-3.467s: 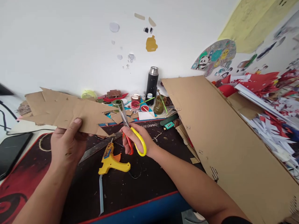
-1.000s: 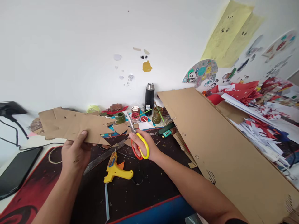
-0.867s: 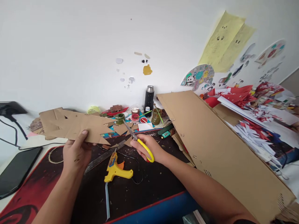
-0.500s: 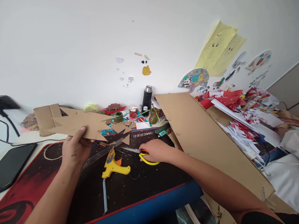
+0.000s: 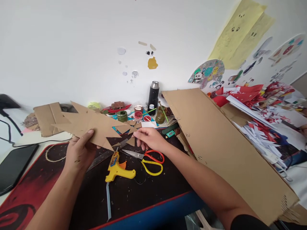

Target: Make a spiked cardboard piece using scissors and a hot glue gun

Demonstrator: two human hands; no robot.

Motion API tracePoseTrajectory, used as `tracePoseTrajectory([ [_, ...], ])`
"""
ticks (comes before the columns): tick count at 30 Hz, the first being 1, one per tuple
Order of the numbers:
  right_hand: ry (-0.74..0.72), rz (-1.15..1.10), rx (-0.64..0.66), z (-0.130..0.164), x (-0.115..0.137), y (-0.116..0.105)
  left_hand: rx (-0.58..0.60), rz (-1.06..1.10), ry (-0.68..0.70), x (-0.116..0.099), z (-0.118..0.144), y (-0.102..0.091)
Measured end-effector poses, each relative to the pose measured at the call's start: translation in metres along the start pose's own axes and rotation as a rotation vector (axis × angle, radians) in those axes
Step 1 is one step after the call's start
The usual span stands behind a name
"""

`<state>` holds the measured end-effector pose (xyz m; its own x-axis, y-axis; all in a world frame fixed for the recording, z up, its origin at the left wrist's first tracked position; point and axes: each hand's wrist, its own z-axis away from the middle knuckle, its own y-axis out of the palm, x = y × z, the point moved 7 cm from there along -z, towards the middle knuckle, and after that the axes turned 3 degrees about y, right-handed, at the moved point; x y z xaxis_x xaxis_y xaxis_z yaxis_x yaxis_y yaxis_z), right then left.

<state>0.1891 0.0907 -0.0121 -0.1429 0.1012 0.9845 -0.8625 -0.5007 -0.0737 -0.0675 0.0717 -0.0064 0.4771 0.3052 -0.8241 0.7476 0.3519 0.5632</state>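
Your left hand (image 5: 80,151) held the jagged cardboard cutout (image 5: 92,126) by its lower edge, thumb on top and fingers underneath, keeping it raised just above the surface (image 5: 153,198) and tilted slightly toward you. That grip was closed on the cardboard. Your right hand (image 5: 148,138) hovered near the cutout's right-hand points, fingers loosely curled and empty; its grip was open, touching nothing that could be made out. The scissors (image 5: 147,158), with one red and one yellow handle, lay flat on the dark mat just below your right hand, blades pointing left. Beside them, toward your left, lay the yellow glue gun (image 5: 118,167), and a metal ruler (image 5: 102,156) slanted under the cutout. Small cardboard offcuts (image 5: 130,140) sat near your right fingertips. A large cardboard sheet (image 5: 223,143) leaned across the right side of the surface, over heaps of red and white paper (image 5: 261,124). At the back stood a black flask (image 5: 153,94) and several small paint pots (image 5: 138,114). A dark phone (image 5: 13,164) lay at far left.
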Motion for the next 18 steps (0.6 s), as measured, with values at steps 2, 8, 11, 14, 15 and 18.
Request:
tracePoseTrajectory([
  [2, -0.026, -0.157, -0.033, -0.014, -0.001, 0.001, 0.001, -0.03, -0.011, 0.001, 0.002, 0.001],
  [8, -0.007, -0.359, -0.065, -0.034, -0.004, 0.007, 0.0, -0.096, -0.031, 0.003, 0.006, 0.003],
  [11, -0.008, -0.38, -0.055, -0.036, -0.01, 0.009, 0.012, -0.112, -0.023, 0.003, 0.006, 0.002],
  [14, -0.01, -0.372, -0.044, -0.035, -0.015, 0.009, 0.022, -0.131, -0.009, 0.004, 0.004, 0.001],
  [15, -0.007, -0.365, -0.044, -0.035, -0.017, 0.008, 0.027, -0.14, -0.005, 0.005, 0.004, 0.0],
  [18, -0.004, -0.344, -0.03, -0.032, -0.019, 0.007, 0.041, -0.167, 0.005, 0.005, 0.004, 0.001],
])
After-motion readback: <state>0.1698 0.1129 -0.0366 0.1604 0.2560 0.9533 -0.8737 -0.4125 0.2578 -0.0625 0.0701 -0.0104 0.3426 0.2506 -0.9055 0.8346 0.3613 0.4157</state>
